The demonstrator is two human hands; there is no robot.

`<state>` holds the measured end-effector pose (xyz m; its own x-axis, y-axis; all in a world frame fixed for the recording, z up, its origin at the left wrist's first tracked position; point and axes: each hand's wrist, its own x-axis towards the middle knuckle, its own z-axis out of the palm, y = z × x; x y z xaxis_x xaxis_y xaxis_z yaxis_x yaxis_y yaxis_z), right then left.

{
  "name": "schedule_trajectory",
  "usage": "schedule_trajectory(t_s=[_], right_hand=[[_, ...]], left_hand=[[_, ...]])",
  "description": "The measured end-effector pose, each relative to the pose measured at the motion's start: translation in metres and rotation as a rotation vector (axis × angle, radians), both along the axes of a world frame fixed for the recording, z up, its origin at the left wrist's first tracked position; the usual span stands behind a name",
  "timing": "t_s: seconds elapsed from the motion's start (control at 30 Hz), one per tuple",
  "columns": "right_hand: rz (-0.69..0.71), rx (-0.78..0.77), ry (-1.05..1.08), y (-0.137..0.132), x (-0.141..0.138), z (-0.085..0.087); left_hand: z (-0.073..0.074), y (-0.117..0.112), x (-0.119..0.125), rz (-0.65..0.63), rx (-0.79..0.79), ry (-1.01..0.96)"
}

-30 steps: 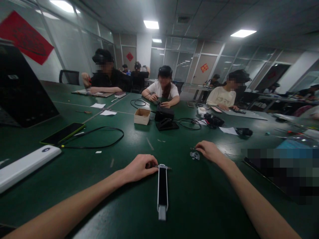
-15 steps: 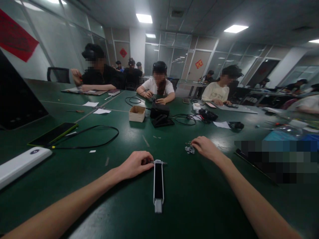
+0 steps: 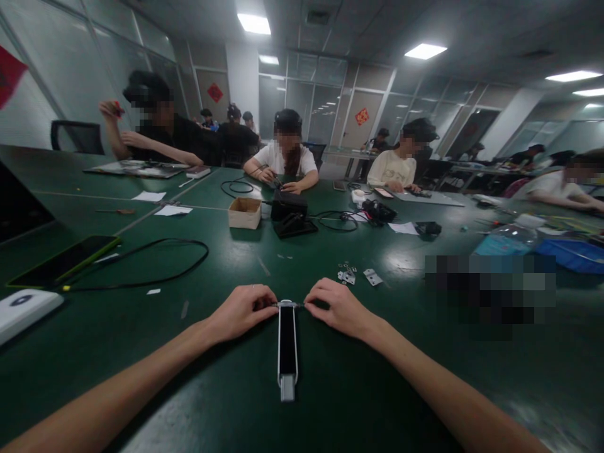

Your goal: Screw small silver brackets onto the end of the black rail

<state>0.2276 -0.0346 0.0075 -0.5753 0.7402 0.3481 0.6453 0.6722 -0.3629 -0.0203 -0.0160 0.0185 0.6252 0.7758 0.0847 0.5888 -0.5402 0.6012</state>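
Observation:
A long, narrow device (image 3: 287,346) with a white frame, a black face and a grey end piece lies on the green table, pointing toward me. Across its far end runs a thin metal rod (image 3: 289,305). My left hand (image 3: 248,309) pinches the rod's left end, thumb and fingertips together. At the right end, the thumb and forefinger of my right hand (image 3: 337,306) are pressed together; anything between them is too small to make out. Just beyond the right hand lie several small metal parts (image 3: 347,277) and a small metal plate (image 3: 372,277).
A black cable (image 3: 205,255), a green-edged phone (image 3: 66,259) and a white device (image 3: 28,314) lie at left. Ahead are a small open box (image 3: 244,214) and a black stand (image 3: 295,228). A bottle (image 3: 507,238) and blue tray (image 3: 573,255) lie right. Other people sit across the table.
My right hand has moved from the small metal parts back to the rod's right end, uncovering the metal plate. My left hand stays on the rod. The view has turned slightly right.

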Motion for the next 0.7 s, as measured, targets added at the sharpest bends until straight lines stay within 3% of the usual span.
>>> schedule_trajectory(t_s=[0.23, 0.7], right_hand=[[0.020, -0.092, 0.064, -0.0041, -0.0011, 0.0035], [0.034, -0.118, 0.132, -0.0045, -0.0037, -0.0010]], left_hand=[[-0.0006, 0.0005, -0.0003, -0.008, -0.010, 0.001], [0.0009, -0.0002, 0.0001, 0.001, -0.023, 0.006]])
